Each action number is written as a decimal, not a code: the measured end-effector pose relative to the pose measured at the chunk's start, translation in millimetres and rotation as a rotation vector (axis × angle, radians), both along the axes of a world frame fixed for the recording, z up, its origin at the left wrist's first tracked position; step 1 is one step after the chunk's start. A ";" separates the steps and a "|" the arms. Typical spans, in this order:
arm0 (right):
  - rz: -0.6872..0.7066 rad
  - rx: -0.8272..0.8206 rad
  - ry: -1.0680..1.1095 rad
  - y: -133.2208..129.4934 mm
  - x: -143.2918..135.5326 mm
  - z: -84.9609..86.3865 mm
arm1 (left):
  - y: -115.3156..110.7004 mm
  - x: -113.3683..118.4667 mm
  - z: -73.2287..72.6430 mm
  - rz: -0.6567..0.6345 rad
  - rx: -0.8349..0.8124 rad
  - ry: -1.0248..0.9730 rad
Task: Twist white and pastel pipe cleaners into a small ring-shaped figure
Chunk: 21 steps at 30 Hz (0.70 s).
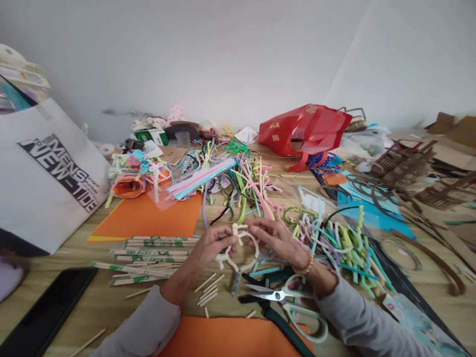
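A cream pipe-cleaner ring [257, 252] is held up over the middle of the table, with short pieces twisted onto it and a grey stub at its lower end. My left hand [215, 243] pinches the ring's upper left side. At its upper right, the fingers of my right hand [277, 240] are closed on the same ring. White-handled scissors [278, 295] lie with blades apart just below my right hand, over dark-handled pliers [277, 317]. Short cut wooden sticks [208, 292] are scattered below my left hand.
Paper-wrapped chopsticks [152, 255] and orange sheets [163, 218] lie left, near a black phone [48, 312]. Piles of coloured pipe cleaners [345, 243] spread right and behind. A red bag [305, 131] stands at the back; a white bag [48, 173] stands left.
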State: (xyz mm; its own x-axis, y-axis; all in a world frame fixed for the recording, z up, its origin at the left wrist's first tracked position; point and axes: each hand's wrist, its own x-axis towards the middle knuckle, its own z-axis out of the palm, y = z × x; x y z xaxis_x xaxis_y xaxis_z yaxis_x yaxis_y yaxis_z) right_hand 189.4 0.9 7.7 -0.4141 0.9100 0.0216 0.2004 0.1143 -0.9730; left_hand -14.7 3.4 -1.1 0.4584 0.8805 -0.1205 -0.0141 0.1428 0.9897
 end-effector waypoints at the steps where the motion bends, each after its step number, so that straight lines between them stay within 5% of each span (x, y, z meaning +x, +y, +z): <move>1: 0.012 -0.006 -0.025 1.8 1.9 -1.1 | 2.0 -1.5 -1.9 0.021 -0.021 -0.010; 21: -0.029 -0.145 0.121 5.7 0.8 -5.4 | 7.1 -5.9 -13.5 0.114 -0.060 -0.025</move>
State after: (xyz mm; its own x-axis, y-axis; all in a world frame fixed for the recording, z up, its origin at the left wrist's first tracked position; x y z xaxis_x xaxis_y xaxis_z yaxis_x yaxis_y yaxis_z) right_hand 190.1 6.7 2.3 -0.3902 0.9186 -0.0622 0.0820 -0.0326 -0.9961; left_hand -20.6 10.5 -14.6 0.3592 0.9187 -0.1642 -0.0579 0.1976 0.9786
